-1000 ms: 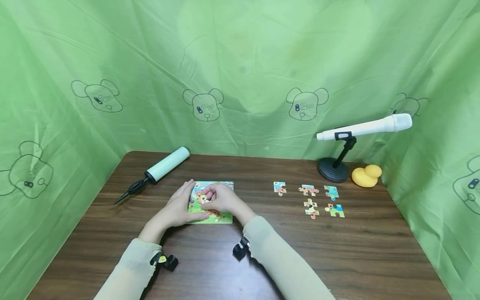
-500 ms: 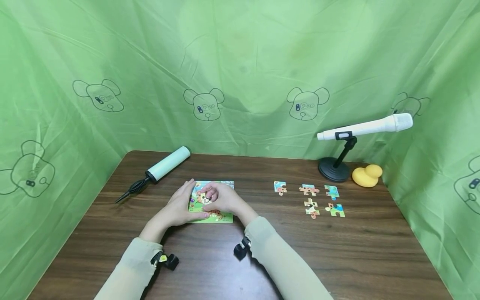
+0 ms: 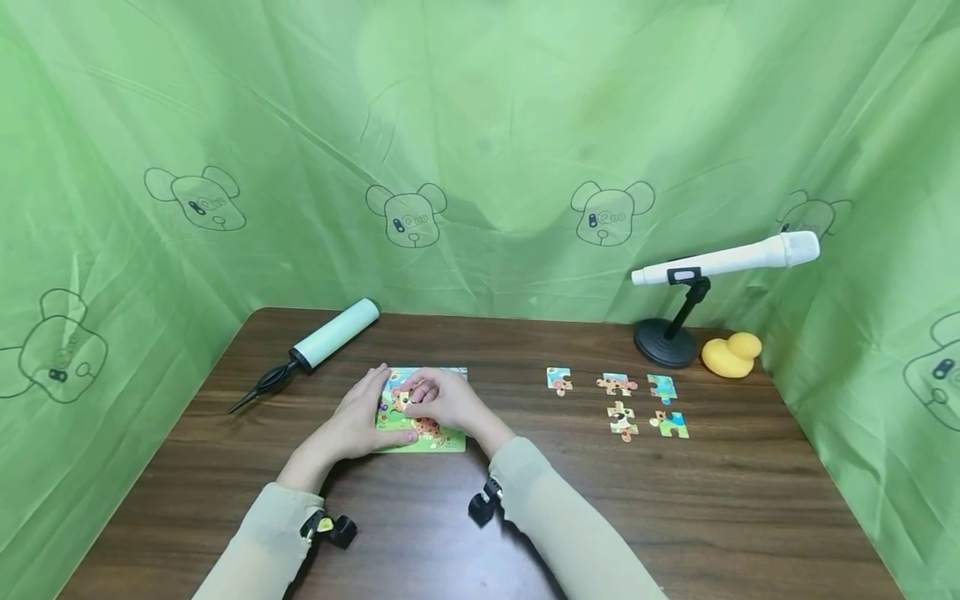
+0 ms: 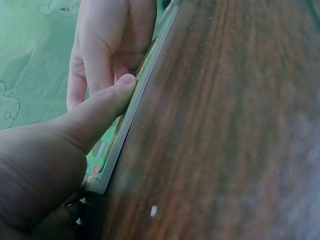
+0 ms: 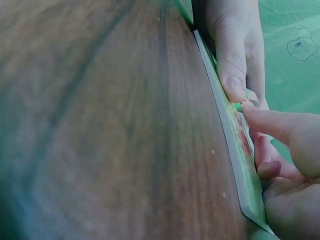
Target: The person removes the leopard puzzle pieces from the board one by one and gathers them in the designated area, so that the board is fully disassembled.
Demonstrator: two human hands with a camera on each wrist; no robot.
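A flat puzzle board [image 3: 446, 443] with a bright cartoon animal picture lies on the table, its grey edge [image 5: 220, 107] showing in the right wrist view. My left hand [image 3: 358, 417] rests at the board's left side, fingers stretched along the edge. Its thumb [image 4: 102, 105] lies straight across the front of the picture. Over the middle of the board, my right hand [image 3: 447, 402] pinches a small puzzle piece [image 5: 250, 96] between thumb and forefinger, its other fingers curled in. Most of the piece is hidden by the fingers. The left thumb's tip is close beside it.
Several loose puzzle pieces [image 3: 622, 421] lie right of the board. Behind them stand a white microphone [image 3: 731, 258] on a black stand [image 3: 666, 342] and a yellow rubber duck [image 3: 731, 356]. A mint-green hand pump [image 3: 335, 335] lies at the back left. Green curtains [image 3: 495, 150] surround the table.
Both hands stay at the board, with only slight movement of the right thumb and fingers over the picture. The loose pieces have not moved; the head view has tilted slightly.
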